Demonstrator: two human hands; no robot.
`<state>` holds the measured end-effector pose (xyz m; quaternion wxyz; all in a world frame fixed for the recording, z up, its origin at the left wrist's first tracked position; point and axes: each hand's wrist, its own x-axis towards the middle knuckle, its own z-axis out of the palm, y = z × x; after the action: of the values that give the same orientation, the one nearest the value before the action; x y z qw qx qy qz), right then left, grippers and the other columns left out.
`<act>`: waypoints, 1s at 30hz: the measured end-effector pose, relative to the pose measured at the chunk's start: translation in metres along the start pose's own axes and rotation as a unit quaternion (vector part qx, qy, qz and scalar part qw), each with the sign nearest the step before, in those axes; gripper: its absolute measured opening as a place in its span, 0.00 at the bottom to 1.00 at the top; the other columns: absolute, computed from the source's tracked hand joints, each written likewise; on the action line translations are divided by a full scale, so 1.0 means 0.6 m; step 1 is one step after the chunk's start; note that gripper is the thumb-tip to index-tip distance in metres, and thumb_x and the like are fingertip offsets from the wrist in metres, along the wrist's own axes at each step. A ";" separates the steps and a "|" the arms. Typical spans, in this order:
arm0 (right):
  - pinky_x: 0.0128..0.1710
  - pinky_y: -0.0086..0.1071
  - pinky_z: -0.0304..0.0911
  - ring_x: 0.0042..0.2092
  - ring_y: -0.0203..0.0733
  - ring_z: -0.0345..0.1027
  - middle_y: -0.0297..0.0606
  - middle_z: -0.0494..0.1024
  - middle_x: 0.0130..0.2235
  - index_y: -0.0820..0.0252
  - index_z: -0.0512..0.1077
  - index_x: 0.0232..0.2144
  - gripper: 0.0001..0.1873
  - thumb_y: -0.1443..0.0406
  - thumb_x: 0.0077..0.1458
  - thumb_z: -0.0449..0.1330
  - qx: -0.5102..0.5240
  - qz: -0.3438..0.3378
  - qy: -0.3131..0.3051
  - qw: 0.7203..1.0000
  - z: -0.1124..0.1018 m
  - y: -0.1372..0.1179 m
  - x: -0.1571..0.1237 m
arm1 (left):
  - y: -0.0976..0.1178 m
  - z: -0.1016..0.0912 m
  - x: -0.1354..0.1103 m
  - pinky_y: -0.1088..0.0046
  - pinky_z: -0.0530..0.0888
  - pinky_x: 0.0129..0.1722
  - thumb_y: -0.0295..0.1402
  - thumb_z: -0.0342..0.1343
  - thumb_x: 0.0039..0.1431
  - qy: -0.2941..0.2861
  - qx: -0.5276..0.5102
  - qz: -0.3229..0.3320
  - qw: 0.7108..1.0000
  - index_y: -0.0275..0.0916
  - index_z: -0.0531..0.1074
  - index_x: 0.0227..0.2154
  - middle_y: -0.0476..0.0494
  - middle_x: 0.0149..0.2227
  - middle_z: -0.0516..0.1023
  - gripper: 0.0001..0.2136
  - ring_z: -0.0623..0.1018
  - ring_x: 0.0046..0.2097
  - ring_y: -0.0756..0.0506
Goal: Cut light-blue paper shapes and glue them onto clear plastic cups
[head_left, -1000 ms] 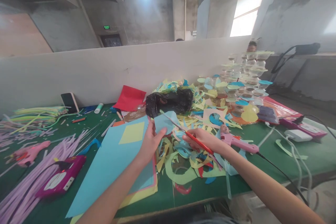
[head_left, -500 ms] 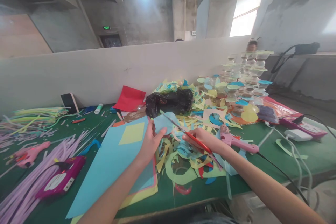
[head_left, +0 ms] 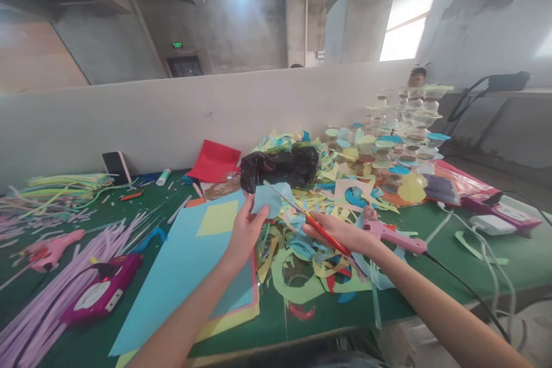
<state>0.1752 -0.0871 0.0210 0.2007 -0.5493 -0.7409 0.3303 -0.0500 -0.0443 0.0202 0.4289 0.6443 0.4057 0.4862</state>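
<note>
My left hand [head_left: 246, 231] pinches a small light-blue paper piece [head_left: 268, 199] between thumb and fingers, held above the table. My right hand [head_left: 340, 233] grips red-handled scissors [head_left: 317, 226], whose blades point up and left into the edge of that blue piece. Both hands hover over a heap of blue, yellow and green paper scraps [head_left: 302, 259]. A large light-blue sheet [head_left: 185, 267] with a yellow square on it lies under my left forearm.
A pink glue gun [head_left: 388, 231] with a black cord lies right of my right hand. A black bag [head_left: 278, 167], red paper [head_left: 214, 161] and stacked glasses topped with paper discs [head_left: 401, 132] stand behind. Purple straws [head_left: 38, 305], a magenta device [head_left: 101, 290] and a phone [head_left: 116, 168] lie left.
The blue piece now looks rounder and smaller at its right edge, and the scissors have shifted slightly along it. Both hands stay almost in place.
</note>
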 end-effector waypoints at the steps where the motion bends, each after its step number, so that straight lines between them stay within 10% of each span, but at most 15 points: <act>1: 0.27 0.32 0.51 0.26 0.37 0.56 0.28 0.62 0.24 0.55 0.56 0.30 0.25 0.40 0.58 0.50 0.001 0.003 0.001 1.000 0.000 -0.002 0.000 | 0.001 0.000 0.000 0.69 0.74 0.42 0.45 0.54 0.58 0.000 0.008 -0.001 1.000 0.41 0.67 0.54 0.41 0.50 0.76 0.23 0.76 0.42 0.44; 9: 0.25 0.30 0.50 0.24 0.35 0.55 0.28 0.64 0.22 0.56 0.58 0.26 0.27 0.39 0.55 0.52 0.018 0.011 0.024 0.999 0.000 -0.007 -0.002 | 0.001 -0.001 -0.001 0.74 0.70 0.35 0.44 0.55 0.58 -0.003 0.048 0.004 0.999 0.40 0.70 0.51 0.47 0.34 0.77 0.21 0.74 0.35 0.46; 18: 0.22 0.30 0.55 0.16 0.33 0.56 0.30 0.62 0.13 0.56 0.54 0.15 0.33 0.37 0.54 0.50 0.103 0.066 0.053 0.991 0.006 -0.005 0.002 | -0.001 0.001 0.002 0.73 0.72 0.38 0.43 0.55 0.59 -0.015 -0.012 0.004 1.000 0.41 0.70 0.51 0.43 0.45 0.77 0.19 0.75 0.37 0.47; 23: 0.23 0.30 0.51 0.23 0.35 0.54 0.27 0.61 0.21 0.55 0.57 0.25 0.28 0.38 0.53 0.53 0.044 0.009 0.080 0.996 0.004 0.004 0.002 | -0.002 0.002 0.003 0.70 0.73 0.40 0.44 0.57 0.56 -0.004 -0.038 -0.013 0.999 0.42 0.67 0.53 0.43 0.46 0.76 0.23 0.75 0.38 0.46; 30: 0.27 0.31 0.52 0.27 0.38 0.56 0.28 0.63 0.25 0.54 0.53 0.30 0.24 0.41 0.57 0.51 0.017 0.014 0.038 0.999 0.009 -0.003 -0.004 | 0.011 -0.001 -0.002 0.72 0.67 0.32 0.45 0.58 0.56 0.043 0.054 -0.030 0.997 0.39 0.66 0.54 0.52 0.25 0.66 0.25 0.69 0.29 0.48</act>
<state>0.1711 -0.0911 0.0189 0.2337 -0.5682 -0.7193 0.3243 -0.0504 -0.0473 0.0262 0.3902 0.6327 0.4684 0.4774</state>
